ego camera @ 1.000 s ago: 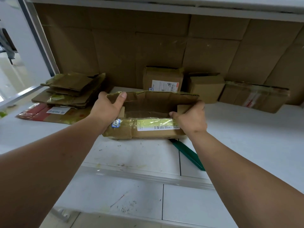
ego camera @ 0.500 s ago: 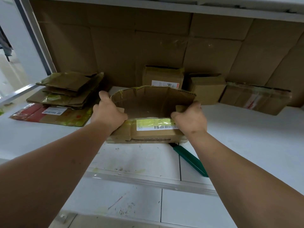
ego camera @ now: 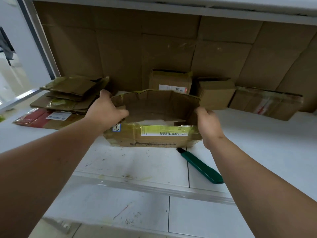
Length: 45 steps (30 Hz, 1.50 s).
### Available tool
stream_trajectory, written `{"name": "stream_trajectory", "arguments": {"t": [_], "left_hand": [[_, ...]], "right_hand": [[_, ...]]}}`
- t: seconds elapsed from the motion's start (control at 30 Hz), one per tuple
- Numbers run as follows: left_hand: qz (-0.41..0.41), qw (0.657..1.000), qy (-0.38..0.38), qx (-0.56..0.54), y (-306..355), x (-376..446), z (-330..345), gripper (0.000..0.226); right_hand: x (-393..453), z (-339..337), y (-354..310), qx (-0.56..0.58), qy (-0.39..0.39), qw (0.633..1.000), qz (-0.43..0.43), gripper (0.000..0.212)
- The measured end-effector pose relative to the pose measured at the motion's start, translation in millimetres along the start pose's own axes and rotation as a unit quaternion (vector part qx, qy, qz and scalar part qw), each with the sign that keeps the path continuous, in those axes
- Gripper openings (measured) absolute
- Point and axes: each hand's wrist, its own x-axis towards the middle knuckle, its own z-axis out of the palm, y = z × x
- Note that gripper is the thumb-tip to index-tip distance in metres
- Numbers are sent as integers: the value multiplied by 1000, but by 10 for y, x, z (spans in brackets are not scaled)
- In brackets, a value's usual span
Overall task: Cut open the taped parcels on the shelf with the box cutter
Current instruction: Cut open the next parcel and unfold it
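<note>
A cut-open brown parcel (ego camera: 155, 138) with a yellow-green label stands on the white shelf (ego camera: 257, 143) in front of me. Its top gapes wide and the inside looks bare. My left hand (ego camera: 107, 111) grips the left end flap, and my right hand (ego camera: 208, 125) grips the right end. The green box cutter (ego camera: 201, 167) lies on the shelf just below the parcel's right corner, held by neither hand. Three more parcels stand along the back: one with a white label (ego camera: 170, 81), a plain one (ego camera: 217, 92) and a taped one (ego camera: 266, 104).
A pile of flattened cardboard (ego camera: 72, 93) lies at the left on a red flat parcel (ego camera: 39, 118). Cardboard sheets line the back wall (ego camera: 154, 48). An upper shelf (ego camera: 171, 6) hangs overhead. The shelf's metal front rail (ego camera: 154, 188) runs below the parcel.
Both hands have pulled the parcel's ends apart, so its top spread wider and the back flap rose. The box cutter stayed where it lay.
</note>
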Motion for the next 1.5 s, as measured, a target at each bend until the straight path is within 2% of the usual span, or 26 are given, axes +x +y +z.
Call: {"name": "stream_trajectory", "arguments": {"t": [0.1, 0.2, 0.27, 0.4, 0.53, 0.57, 0.6, 0.67, 0.73, 0.83, 0.93, 1.03, 1.17, 1.33, 1.4, 1.5], "left_hand": [[-28, 998, -13, -60, 39, 4, -118, 56], [-48, 987, -16, -153, 14, -20, -188, 34], [-55, 979, -18, -195, -39, -48, -215, 31], [-71, 963, -2, -260, -131, -114, -256, 39], [-126, 920, 15, -371, -162, -200, -294, 39], [-133, 913, 13, -385, -172, -218, -299, 38], [-131, 915, 4, -382, -176, -238, -299, 38], [-105, 938, -20, -329, -201, -255, -285, 37], [-73, 964, -23, -256, -222, -257, -274, 38], [-51, 976, -2, -210, -227, -244, -273, 36], [-56, 977, 35, -201, -254, -233, -289, 31], [-105, 965, 32, -237, -300, -251, -283, 31], [-175, 919, 9, -354, -338, -293, -275, 35], [-209, 871, 14, -444, -403, -261, -314, 61], [-207, 894, 11, -397, -434, -281, -300, 66], [-205, 930, -9, -306, -444, -311, -246, 48]], "right_hand": [[-13, -89, -37, 94, -15, 990, 102, 20], [-62, -168, -20, 126, -25, 982, 136, 47], [-99, -194, -21, 121, -26, 983, 138, 47], [-160, -220, -56, 65, -32, 990, 124, 27], [-224, -183, -14, 29, -48, 997, 48, 50], [-250, -171, -5, 33, -46, 998, 35, 50], [-280, -162, -8, 38, -44, 998, 26, 46], [-316, -153, -18, 38, -36, 999, 13, 38], [-358, -151, -51, 41, -24, 999, -5, 40], [-419, -137, -72, 44, -25, 998, -41, 47], [-500, -112, -49, 31, -49, 995, -76, 53], [-580, -102, 7, 10, -76, 990, -115, 56], [-649, -94, 42, -47, -91, 982, -161, 58], [-707, -39, 105, -128, -92, 966, -204, 56], [-750, 9, 132, -152, -88, 962, -210, 58], [-824, 82, 143, -197, -88, 948, -233, 65]]}}
